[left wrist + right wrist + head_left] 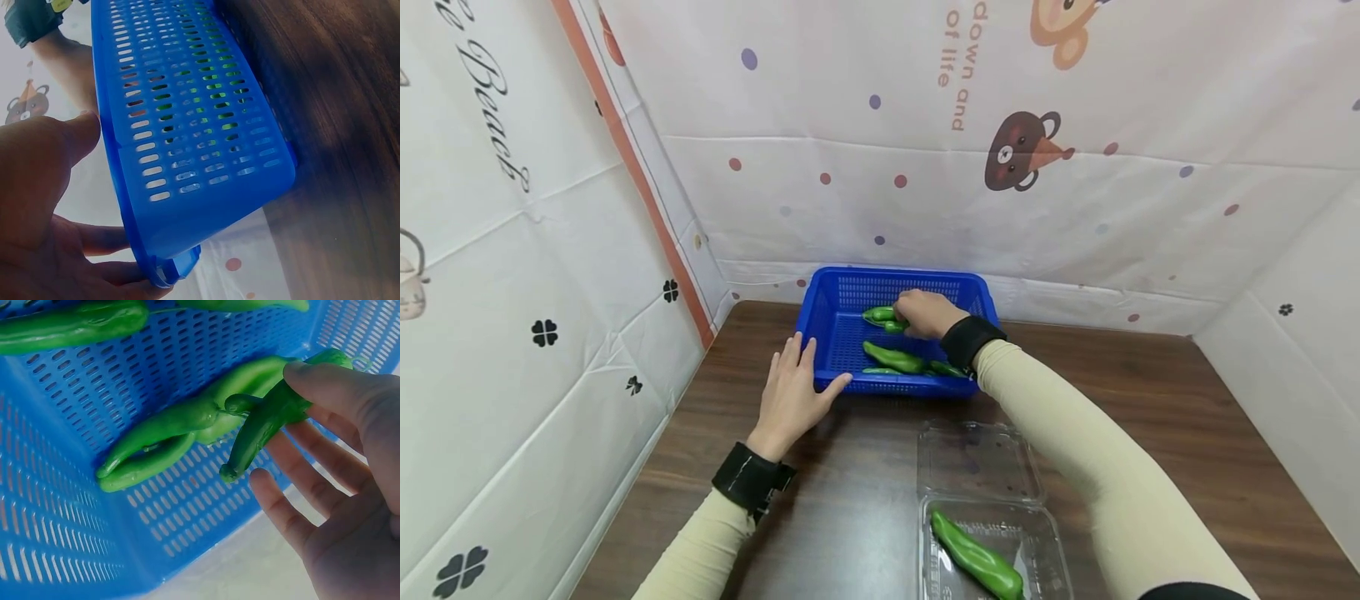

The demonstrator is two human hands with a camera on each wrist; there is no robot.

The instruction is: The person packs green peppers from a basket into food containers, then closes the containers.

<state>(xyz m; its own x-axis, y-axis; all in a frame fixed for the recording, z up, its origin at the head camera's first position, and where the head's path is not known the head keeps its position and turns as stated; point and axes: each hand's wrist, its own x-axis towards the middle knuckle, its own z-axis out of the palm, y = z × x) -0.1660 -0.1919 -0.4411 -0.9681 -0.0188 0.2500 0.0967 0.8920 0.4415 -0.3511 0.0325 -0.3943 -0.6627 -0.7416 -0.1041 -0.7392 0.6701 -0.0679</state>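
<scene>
A blue plastic basket (820, 321) with slotted walls stands at the back of the table and holds several green peppers (891, 357). My left hand (790, 396) rests on its near left corner, fingers spread and straight; the left wrist view shows thumb and fingertips right at the rim (115, 150). Inside the basket, my right hand (928, 315) pinches a dark green pepper (256, 434) between thumb and fingers. Behind that one, paler curved peppers (156, 434) lie along the basket's side. Two more (81, 325) lie opposite.
Near the front of the wooden table (850, 500), a clear plastic clamshell box (928, 575) sits with its lid (970, 462) folded back. One long green pepper (977, 554) lies in it. The right forearm passes beside the box. Printed white cloth hangs behind the basket.
</scene>
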